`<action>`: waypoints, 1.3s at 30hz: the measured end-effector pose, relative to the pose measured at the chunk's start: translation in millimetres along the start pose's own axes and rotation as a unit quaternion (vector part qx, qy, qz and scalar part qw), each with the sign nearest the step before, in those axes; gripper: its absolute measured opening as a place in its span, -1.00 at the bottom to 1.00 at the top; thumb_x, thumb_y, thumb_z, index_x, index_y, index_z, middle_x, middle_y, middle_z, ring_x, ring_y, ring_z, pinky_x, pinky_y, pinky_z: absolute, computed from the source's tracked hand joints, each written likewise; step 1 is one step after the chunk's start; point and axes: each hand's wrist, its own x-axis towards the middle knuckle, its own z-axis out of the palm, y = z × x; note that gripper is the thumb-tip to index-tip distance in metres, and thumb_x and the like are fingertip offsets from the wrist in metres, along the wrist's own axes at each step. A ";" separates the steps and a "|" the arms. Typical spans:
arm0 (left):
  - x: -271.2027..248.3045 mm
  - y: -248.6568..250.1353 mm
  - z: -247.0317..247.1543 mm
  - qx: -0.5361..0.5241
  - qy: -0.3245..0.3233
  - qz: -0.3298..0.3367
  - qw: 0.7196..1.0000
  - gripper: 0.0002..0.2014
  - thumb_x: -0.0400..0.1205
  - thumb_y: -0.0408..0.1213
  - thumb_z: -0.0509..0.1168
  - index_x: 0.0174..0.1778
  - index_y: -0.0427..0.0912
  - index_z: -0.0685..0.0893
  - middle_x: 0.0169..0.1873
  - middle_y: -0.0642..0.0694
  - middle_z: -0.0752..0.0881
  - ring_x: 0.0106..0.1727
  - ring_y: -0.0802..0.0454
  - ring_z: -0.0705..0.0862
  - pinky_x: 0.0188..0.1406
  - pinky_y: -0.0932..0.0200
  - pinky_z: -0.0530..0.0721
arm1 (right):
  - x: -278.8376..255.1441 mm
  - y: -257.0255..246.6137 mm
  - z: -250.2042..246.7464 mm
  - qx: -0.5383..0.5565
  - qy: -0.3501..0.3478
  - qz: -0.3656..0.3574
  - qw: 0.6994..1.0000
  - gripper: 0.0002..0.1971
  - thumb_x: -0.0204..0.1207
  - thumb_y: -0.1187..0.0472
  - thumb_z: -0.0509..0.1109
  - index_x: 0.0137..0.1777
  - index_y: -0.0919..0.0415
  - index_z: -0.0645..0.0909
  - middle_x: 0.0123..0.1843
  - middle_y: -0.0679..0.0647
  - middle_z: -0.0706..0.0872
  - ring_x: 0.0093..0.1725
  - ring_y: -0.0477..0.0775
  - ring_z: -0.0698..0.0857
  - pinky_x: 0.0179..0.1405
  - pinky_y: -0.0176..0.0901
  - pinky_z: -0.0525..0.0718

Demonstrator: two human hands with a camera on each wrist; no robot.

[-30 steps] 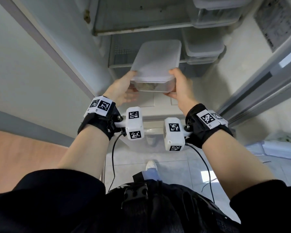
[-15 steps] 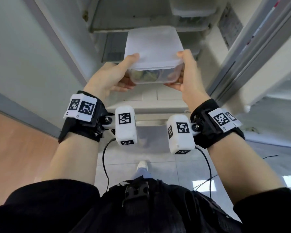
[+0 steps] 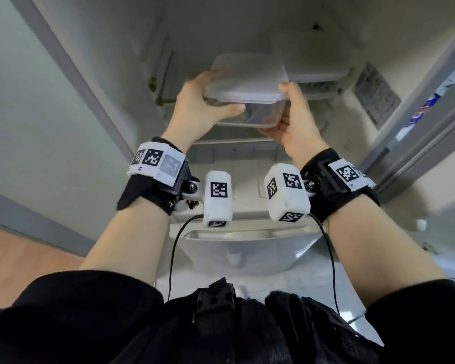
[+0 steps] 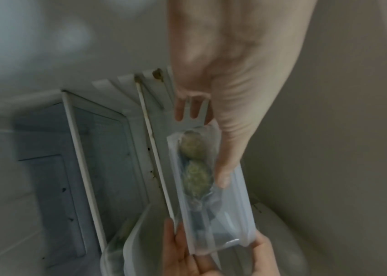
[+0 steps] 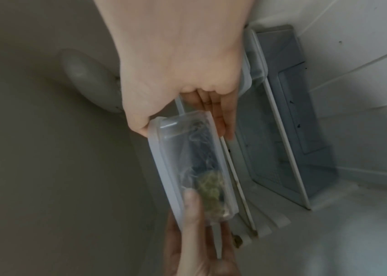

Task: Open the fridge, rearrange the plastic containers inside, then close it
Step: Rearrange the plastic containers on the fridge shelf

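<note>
A clear plastic container [image 3: 247, 82] with a frosted white lid is held up inside the open fridge, level with the top shelf. Greenish food shows through the container's wall [image 4: 194, 168], and again in the right wrist view of the container [image 5: 187, 162]. My left hand [image 3: 200, 114] grips its left end, thumb across the front wall, fingers underneath. My right hand [image 3: 292, 119] grips the right end, thumb on the lid's edge, fingers under the base. Just to the right, another lidded container [image 3: 318, 72] rests on the top shelf.
The fridge's left wall [image 3: 111, 53] and the open door [image 3: 431, 106] on the right flank the opening. A glass shelf edge [image 3: 234, 143] runs below the hands. Lower down a white drawer [image 3: 242, 248] juts out towards me. Grey shelf frames [image 4: 97, 158] line the interior.
Both hands have lifted the container from the lower shelf level up to the top shelf and further into the fridge. My view has tilted upwards with it.
</note>
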 end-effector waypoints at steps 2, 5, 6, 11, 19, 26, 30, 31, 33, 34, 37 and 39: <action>14.6 -7.9 2.6 0.006 -0.008 0.021 1.000 -0.44 0.35 -0.34 0.59 0.28 -0.20 0.62 0.13 0.02 0.67 0.17 0.15 0.61 -0.07 0.70 0.51 | 12.5 -0.4 4.5 -0.007 0.004 0.000 1.000 -0.58 0.37 -0.09 0.48 0.11 0.15 0.57 0.12 0.25 0.76 0.07 0.20 0.80 -0.04 0.07 0.84; 33.5 -19.0 9.9 0.019 -0.008 0.046 0.999 -0.54 0.35 -0.38 0.57 0.18 -0.15 0.70 0.11 0.02 0.66 0.27 0.10 0.59 0.13 0.40 0.57 | 27.8 -1.0 10.7 -0.022 -0.001 -0.002 1.000 -0.73 0.40 -0.07 0.47 -0.07 0.08 0.58 -0.07 0.16 0.77 -0.04 0.15 0.79 0.06 0.09 0.82; 37.2 -21.2 12.1 0.025 -0.010 0.051 0.998 -0.57 0.37 -0.38 0.55 0.17 -0.15 0.71 0.13 0.02 0.63 0.32 0.10 0.55 0.24 0.25 0.56 | 31.9 -0.3 12.5 -0.024 -0.002 -0.001 1.000 -0.75 0.40 -0.07 0.47 -0.11 0.07 0.58 -0.09 0.15 0.76 -0.06 0.15 0.78 0.08 0.10 0.81; 60.0 -37.9 20.3 0.020 0.005 0.097 0.995 -0.65 0.37 -0.21 0.51 0.07 -0.17 0.74 0.09 0.04 0.58 0.33 -0.11 0.56 0.34 -0.27 0.56 | 52.5 2.4 17.9 -0.025 0.017 0.003 1.000 -0.60 0.39 -0.20 0.45 -0.02 0.12 0.58 -0.01 0.18 0.64 -0.07 0.13 0.67 0.08 0.11 0.81; 85.5 -46.8 45.9 0.040 0.028 0.136 0.989 -0.71 0.38 -0.25 0.54 0.00 -0.13 0.72 -0.08 0.37 0.49 0.32 -0.18 0.53 0.42 -0.33 0.45 | 72.1 4.1 -4.3 -0.070 0.060 -0.011 0.996 -0.54 0.54 -0.19 0.30 0.12 0.23 0.60 -0.02 0.10 0.75 -0.09 0.05 0.77 -0.25 -0.16 0.79; 101.4 -58.7 53.2 0.015 0.031 0.114 0.993 -0.64 0.23 -0.24 0.58 -0.08 -0.16 0.73 -0.03 0.10 0.61 0.31 -0.23 0.55 0.44 -0.39 0.39 | 87.7 0.7 -25.3 -0.079 0.137 -0.085 0.984 -0.87 0.58 0.19 0.32 0.02 0.20 0.65 -0.10 0.03 0.79 -0.22 -0.06 0.76 -0.34 -0.29 0.73; 107.2 -66.6 55.0 0.014 0.025 0.110 0.993 -0.62 0.21 -0.18 0.58 -0.08 -0.14 0.73 0.00 0.02 0.67 0.36 -0.28 0.51 0.50 -0.29 0.35 | 93.3 1.2 -23.3 -0.077 0.154 -0.117 0.978 -0.91 0.57 0.27 0.32 -0.13 0.13 0.63 -0.16 0.04 0.79 -0.31 -0.05 0.73 -0.37 -0.28 0.71; 107.0 -67.0 55.7 0.013 0.027 0.109 0.994 -0.63 0.23 -0.20 0.58 -0.07 -0.15 0.73 0.01 -0.02 0.68 0.40 -0.23 0.47 0.54 -0.24 0.30 | 94.8 2.2 -22.9 -0.081 0.157 -0.125 0.976 -0.87 0.57 0.29 0.32 -0.17 0.10 0.62 -0.16 0.05 0.79 -0.31 -0.04 0.73 -0.35 -0.26 0.71; 106.9 -66.3 56.3 0.010 0.032 0.109 0.993 -0.64 0.25 -0.25 0.58 -0.05 -0.19 0.73 0.01 0.00 0.64 0.40 -0.07 0.39 0.57 -0.24 0.25 | 95.3 4.0 -21.7 -0.091 0.161 -0.144 0.972 -0.82 0.57 0.30 0.31 -0.23 0.07 0.61 -0.19 0.05 0.78 -0.32 -0.03 0.72 -0.32 -0.23 0.70; 107.4 -66.4 56.7 0.013 0.032 0.111 0.993 -0.64 0.26 -0.26 0.57 -0.05 -0.20 0.73 0.00 0.01 0.62 0.37 -0.02 0.39 0.58 -0.26 0.24 | 94.5 4.5 -20.9 -0.095 0.163 -0.155 0.970 -0.81 0.57 0.32 0.31 -0.24 0.07 0.61 -0.22 0.04 0.77 -0.35 -0.04 0.70 -0.34 -0.24 0.68; 109.1 -64.1 57.0 0.035 0.032 0.123 0.991 -0.64 0.26 -0.24 0.57 -0.05 -0.18 0.73 -0.01 0.00 0.63 0.33 -0.04 0.49 0.63 -0.23 0.17 | 92.1 3.3 -19.7 -0.091 0.174 -0.204 0.959 -0.80 0.54 0.36 0.29 -0.26 0.10 0.58 -0.33 0.01 0.72 -0.48 -0.10 0.62 -0.53 -0.36 0.57; 107.4 -59.8 58.1 0.058 0.048 0.128 0.989 -0.65 0.27 -0.26 0.56 -0.04 -0.19 0.74 0.02 0.01 0.63 0.27 0.21 0.44 0.63 -0.24 0.18 | 89.5 0.9 -20.0 -0.102 0.206 -0.265 0.937 -0.85 0.49 0.34 0.31 -0.26 0.12 0.60 -0.39 -0.02 0.68 -0.52 -0.12 0.59 -0.55 -0.35 0.53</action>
